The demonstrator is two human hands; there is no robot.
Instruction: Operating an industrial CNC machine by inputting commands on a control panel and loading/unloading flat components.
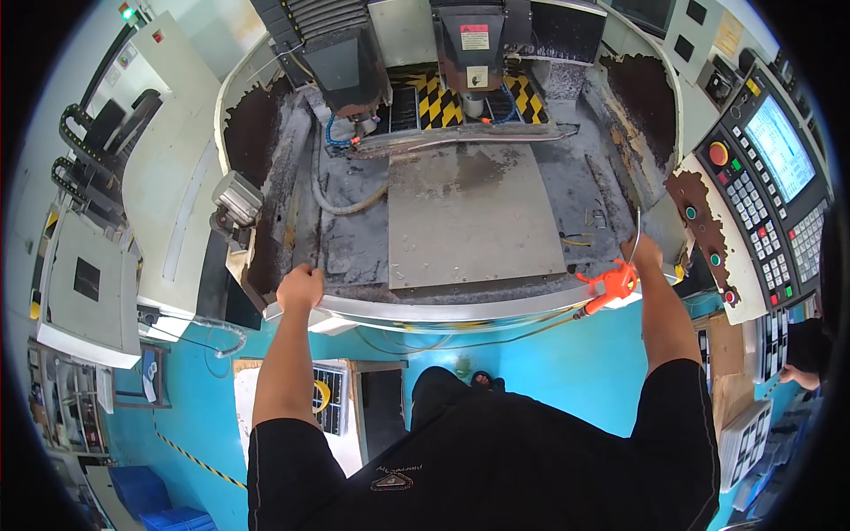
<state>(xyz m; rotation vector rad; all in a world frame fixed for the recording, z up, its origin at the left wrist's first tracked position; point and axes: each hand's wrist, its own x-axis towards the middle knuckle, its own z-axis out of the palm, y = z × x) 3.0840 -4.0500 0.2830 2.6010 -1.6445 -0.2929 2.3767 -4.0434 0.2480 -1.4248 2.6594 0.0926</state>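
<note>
My left hand [301, 288] is closed, knuckles up, over the left part of the metal front edge [425, 311] of a milling machine. On the right, my right hand [644, 252] is closed at the same edge, its fingers partly hidden. Beside its wrist is an orange air blow gun [615, 281], with a thin bent nozzle rising past the fingers and a hose running down to the left. I cannot tell whether that hand grips the gun or the edge. Between my hands, inside the machine, lies a flat grey metal plate [474, 217].
Two spindle heads [350, 75] [471, 57] stand above the bed, behind a metal crossbar [460, 139]. A control panel [761, 186] is at the right. Below left, a small table [248, 398] carries a yellow ring. Another person's hand [801, 377] shows at the far right.
</note>
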